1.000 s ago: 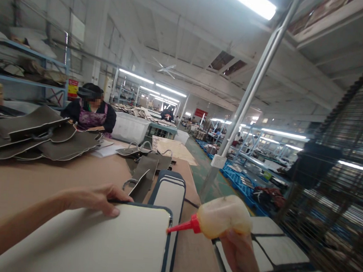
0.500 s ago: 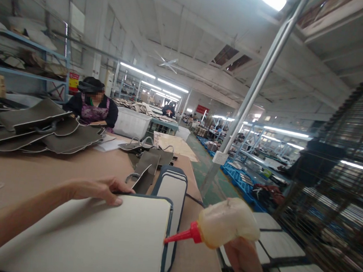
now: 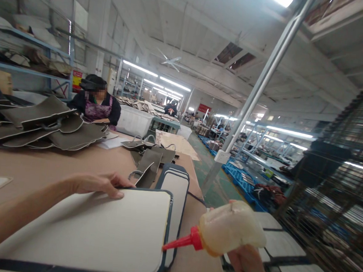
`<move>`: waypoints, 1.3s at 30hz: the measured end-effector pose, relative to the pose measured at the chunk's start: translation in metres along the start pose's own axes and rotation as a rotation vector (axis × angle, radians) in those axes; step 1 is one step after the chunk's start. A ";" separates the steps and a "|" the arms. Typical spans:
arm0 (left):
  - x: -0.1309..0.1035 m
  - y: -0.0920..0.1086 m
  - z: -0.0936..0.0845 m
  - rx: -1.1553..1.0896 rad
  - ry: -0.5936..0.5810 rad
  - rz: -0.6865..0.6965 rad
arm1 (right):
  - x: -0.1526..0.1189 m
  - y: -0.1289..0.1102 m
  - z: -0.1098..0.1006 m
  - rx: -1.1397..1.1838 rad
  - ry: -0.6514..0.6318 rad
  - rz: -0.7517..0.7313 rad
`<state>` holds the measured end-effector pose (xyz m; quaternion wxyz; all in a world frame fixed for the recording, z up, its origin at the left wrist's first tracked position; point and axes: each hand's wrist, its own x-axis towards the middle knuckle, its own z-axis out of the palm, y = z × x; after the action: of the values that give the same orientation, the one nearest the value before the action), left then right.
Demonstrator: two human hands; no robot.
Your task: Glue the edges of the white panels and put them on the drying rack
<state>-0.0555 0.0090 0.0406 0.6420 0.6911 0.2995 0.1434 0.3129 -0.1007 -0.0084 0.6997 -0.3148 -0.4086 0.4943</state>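
Note:
A white panel (image 3: 100,229) with a dark blue border lies in front of me. My left hand (image 3: 105,184) grips its far edge, thumb on top and fingers over the border. In my right hand (image 3: 247,256) is a translucent squeeze bottle (image 3: 231,228), tilted sideways, with a red nozzle (image 3: 180,241) whose tip meets the panel's right edge near the front corner. A thin yellowish line shows along that edge. More dark-bordered white panels (image 3: 174,189) lie just behind and to the right.
Grey-brown bag pieces (image 3: 42,122) are heaped at the left, with more bag pieces (image 3: 148,162) beyond the panel. A person (image 3: 95,101) sits across the table (image 3: 105,164). Further white panels (image 3: 285,245) lie low at the right, near a metal post (image 3: 259,83).
The nozzle tip is nearer the panel's front right corner. The panel's dark front border has come into view, and the bottle sits slightly lower and further right.

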 end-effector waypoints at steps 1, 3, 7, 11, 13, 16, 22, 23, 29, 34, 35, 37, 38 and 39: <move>0.000 0.000 0.000 -0.005 -0.002 -0.001 | -0.001 0.000 0.000 0.001 0.004 -0.004; 0.000 -0.001 -0.001 -0.013 -0.007 -0.015 | -0.003 0.001 0.000 0.011 0.011 0.009; 0.001 -0.004 -0.005 -0.038 -0.014 -0.022 | -0.004 0.005 -0.005 0.027 0.022 0.051; 0.002 -0.009 -0.009 -0.032 0.036 -0.037 | -0.001 0.013 -0.019 0.004 0.023 -0.007; 0.003 -0.011 -0.011 -0.025 0.062 -0.051 | -0.002 0.016 -0.024 -0.004 0.070 -0.022; 0.005 -0.016 -0.012 -0.043 0.068 -0.064 | -0.010 0.016 -0.023 0.005 0.149 0.019; 0.008 -0.026 -0.009 -0.155 0.136 -0.046 | -0.022 0.012 -0.008 0.009 0.243 0.007; 0.008 -0.027 -0.008 -0.158 0.132 -0.046 | -0.022 0.012 -0.007 -0.007 0.244 -0.012; 0.013 -0.044 -0.010 -0.177 0.187 -0.048 | -0.019 0.023 -0.009 0.028 0.184 -0.149; 0.023 -0.068 -0.012 -0.250 0.223 -0.042 | -0.019 0.028 -0.004 -0.011 0.256 -0.207; 0.025 -0.071 -0.011 -0.266 0.232 -0.042 | -0.018 0.028 -0.003 -0.013 0.271 -0.217; 0.029 -0.078 -0.009 -0.297 0.262 -0.044 | -0.018 0.029 -0.001 -0.010 0.300 -0.249; 0.031 -0.080 -0.007 -0.314 0.278 -0.045 | -0.017 0.030 0.000 -0.002 0.309 -0.264; 0.033 -0.083 -0.006 -0.333 0.291 -0.044 | -0.017 0.031 0.001 0.006 0.312 -0.275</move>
<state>-0.0519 0.0330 -0.0455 0.7003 0.5410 0.3762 0.2747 0.2955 -0.1069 -0.0383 0.8164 -0.3269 -0.3329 0.3402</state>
